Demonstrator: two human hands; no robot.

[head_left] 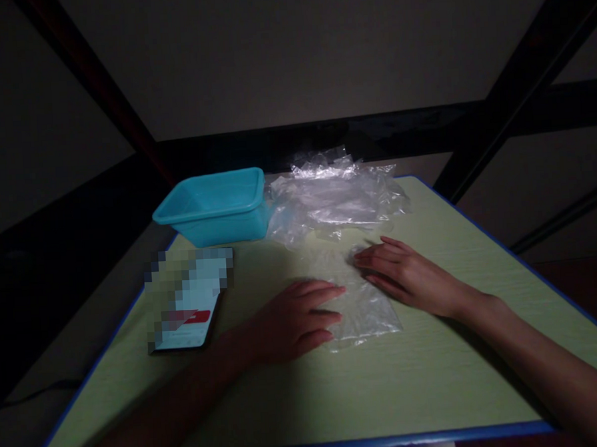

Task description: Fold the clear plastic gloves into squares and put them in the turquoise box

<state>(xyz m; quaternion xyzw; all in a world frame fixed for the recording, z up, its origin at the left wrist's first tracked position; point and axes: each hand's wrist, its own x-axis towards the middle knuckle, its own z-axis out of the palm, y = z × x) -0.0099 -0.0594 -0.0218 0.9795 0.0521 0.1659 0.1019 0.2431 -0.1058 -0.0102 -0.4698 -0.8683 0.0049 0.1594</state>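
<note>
A clear, wrinkled, rectangular plastic bag (363, 317) lies flat on the pale green, blue-edged surface (338, 408). At its nine o'clock, the left hand (301, 320) rests open, fingers spread; at two, the right hand (404, 271) touches it, pinching or not unclear. Crumpled clear plastic bags (337, 198) lie at twelve; a turquoise rectangular plastic tub (223, 229), ten.

the bag (373, 317) looks glossy, crinkled plastic, the basin (229, 228) smooth plastic, the tabletop (457, 382) wood-grained.
</note>
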